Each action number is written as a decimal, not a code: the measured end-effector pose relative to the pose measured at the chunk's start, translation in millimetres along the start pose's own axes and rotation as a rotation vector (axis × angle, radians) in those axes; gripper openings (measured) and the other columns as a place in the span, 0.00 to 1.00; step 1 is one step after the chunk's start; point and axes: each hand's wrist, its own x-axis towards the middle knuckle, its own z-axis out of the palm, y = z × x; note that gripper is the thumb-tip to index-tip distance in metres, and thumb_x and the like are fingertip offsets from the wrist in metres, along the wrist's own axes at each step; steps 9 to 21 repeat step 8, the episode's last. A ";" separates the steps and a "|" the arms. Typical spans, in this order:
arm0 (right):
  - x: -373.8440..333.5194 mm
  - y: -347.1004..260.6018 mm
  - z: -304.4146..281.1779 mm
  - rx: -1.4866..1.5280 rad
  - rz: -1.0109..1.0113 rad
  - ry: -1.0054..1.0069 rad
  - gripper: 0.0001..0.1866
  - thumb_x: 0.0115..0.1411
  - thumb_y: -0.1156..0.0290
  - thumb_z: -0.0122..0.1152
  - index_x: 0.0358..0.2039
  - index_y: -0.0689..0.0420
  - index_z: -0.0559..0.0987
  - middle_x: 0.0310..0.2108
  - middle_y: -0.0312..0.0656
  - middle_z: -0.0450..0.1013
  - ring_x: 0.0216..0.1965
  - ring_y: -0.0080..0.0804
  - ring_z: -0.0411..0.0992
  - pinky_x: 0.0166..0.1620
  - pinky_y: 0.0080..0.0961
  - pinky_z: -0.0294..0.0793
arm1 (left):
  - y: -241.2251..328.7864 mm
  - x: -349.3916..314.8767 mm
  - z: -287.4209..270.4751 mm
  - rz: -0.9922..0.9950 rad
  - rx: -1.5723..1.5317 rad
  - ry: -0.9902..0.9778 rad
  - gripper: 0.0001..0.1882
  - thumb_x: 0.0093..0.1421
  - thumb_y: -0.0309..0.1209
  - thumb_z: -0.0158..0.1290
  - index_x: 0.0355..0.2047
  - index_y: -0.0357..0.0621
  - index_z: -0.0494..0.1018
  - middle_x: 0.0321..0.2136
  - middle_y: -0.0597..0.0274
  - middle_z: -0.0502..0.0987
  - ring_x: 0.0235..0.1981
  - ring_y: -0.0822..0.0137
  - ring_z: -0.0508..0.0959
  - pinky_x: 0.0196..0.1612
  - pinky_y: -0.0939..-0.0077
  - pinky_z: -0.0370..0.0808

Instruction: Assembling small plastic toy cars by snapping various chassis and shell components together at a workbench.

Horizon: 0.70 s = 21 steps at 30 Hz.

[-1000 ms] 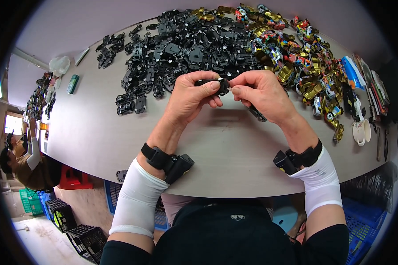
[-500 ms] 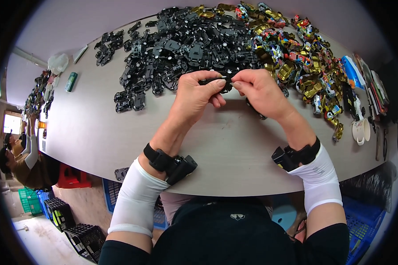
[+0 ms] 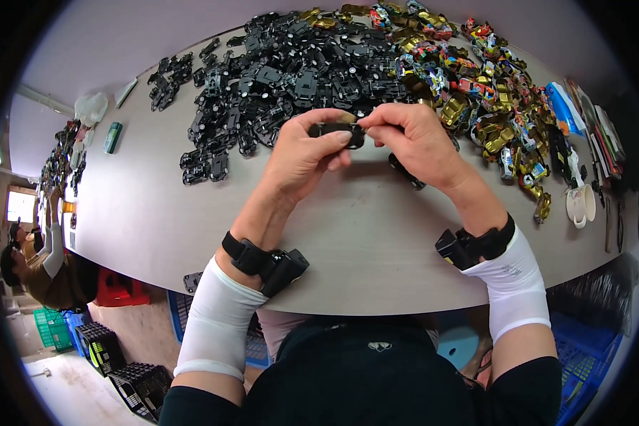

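Note:
My left hand (image 3: 299, 153) is closed around a black toy car chassis (image 3: 356, 135), its thumb lying across the near face. At the chassis's right end, the thumb and forefinger of my right hand (image 3: 424, 145) are pinched together. Whatever sits between those fingertips is too small to make out. Just beyond both hands spreads a large heap of black toy car chassis (image 3: 305, 84). Another black car part (image 3: 407, 172) lies on the table below my right hand, partly covered by it.
Gold and multicoloured toy car bodies (image 3: 499, 135) are heaped at the right. Beyond them are a white mug (image 3: 579, 206), a blue packet (image 3: 565, 108) and stacked papers (image 3: 603, 135). A green can (image 3: 112, 138) stands at left. Co-workers (image 3: 42, 273) sit farther left, near crates (image 3: 142, 387).
My left hand has shifted slightly left and turned the chassis, so more of its long side shows. The right hand stays pinched at its end, moved slightly left.

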 end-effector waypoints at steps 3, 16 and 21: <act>-1.2 -8.9 -7.1 0.118 0.044 -0.205 0.06 0.52 0.79 0.55 0.30 0.63 0.79 0.21 0.38 0.74 0.24 0.21 0.70 0.29 0.19 0.69 | -1.6 6.0 -15.4 0.047 -0.034 0.079 0.10 0.53 0.25 0.58 0.36 0.35 0.73 0.26 0.63 0.75 0.22 0.74 0.75 0.21 0.83 0.70; 2.4 -17.0 -15.6 0.167 0.199 -0.045 0.06 0.53 0.77 0.56 0.30 0.62 0.80 0.21 0.38 0.74 0.24 0.19 0.70 0.30 0.18 0.70 | -6.8 4.2 -11.2 0.099 -0.033 0.002 0.13 0.55 0.27 0.56 0.41 0.37 0.72 0.31 0.62 0.75 0.31 0.72 0.76 0.36 0.76 0.75; 2.4 -17.0 -15.6 0.167 0.199 -0.045 0.06 0.53 0.77 0.56 0.30 0.62 0.80 0.21 0.38 0.74 0.24 0.19 0.70 0.30 0.18 0.70 | -6.8 4.2 -11.2 0.099 -0.033 0.002 0.13 0.55 0.27 0.56 0.41 0.37 0.72 0.31 0.62 0.75 0.31 0.72 0.76 0.36 0.76 0.75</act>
